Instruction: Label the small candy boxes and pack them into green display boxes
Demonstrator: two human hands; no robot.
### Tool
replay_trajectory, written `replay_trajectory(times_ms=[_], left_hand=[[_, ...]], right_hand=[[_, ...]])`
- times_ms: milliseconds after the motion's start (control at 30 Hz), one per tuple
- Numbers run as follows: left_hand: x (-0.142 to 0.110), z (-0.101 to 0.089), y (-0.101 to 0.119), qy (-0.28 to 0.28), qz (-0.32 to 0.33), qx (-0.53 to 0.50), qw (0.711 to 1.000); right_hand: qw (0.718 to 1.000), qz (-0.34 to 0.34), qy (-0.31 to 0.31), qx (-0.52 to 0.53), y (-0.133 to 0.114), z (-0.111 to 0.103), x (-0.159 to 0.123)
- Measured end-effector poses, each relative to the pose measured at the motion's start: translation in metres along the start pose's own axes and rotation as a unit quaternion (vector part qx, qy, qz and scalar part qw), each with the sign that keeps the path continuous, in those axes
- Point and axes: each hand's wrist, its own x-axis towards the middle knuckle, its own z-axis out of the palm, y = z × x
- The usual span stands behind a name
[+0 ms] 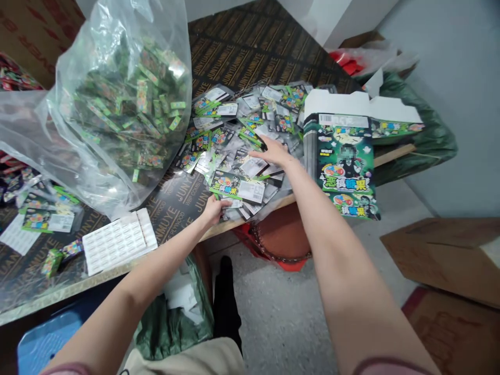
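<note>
A heap of flat printed plastic packets (253,112), black and green with white label patches, covers the table's right part. At the heap's near edge, my left hand (214,209) pinches the lower left edge of a printed packet (236,186), which lies face up and flat. My right hand (275,152) is over the middle of the heap with thumb and fingers apart, its fingertips close to the packets. Whether those fingertips touch one is not clear. Beside my right forearm is a stack of flattened printed boxes (346,156).
A big clear bag of small green boxes (128,104) stands left on the dark plywood table (172,208). White label sheets (117,242) and small wrapped pieces (52,261) lie near the front edge. A brown stool (283,232), green sack (175,328) and cardboard boxes (453,260) are below.
</note>
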Motion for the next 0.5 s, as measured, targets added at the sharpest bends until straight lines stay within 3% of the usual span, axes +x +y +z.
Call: replay_trajectory(times_ms=[67,200,267,367,500], left_hand=[[0.003,-0.001,-0.001,0.002,-0.018,-0.015,1.0],[0.01,0.004,0.002,0.0,-0.055,-0.082,0.995],[0.013,0.008,0.005,-0.007,-0.067,-0.111,0.992],[0.012,0.012,0.007,-0.013,-0.064,-0.139,0.988],[0.009,0.008,0.01,0.025,-0.027,-0.168,0.985]], right_hand=[[0.998,0.04,-0.017,-0.035,0.01,0.011,0.006],[0.991,0.117,0.05,-0.032,-0.006,0.044,-0.025],[0.985,0.155,0.073,0.009,-0.017,0.058,-0.043],[0.98,0.153,0.083,0.101,-0.027,0.071,-0.06],[0.961,0.143,0.064,0.226,-0.019,0.075,-0.07]])
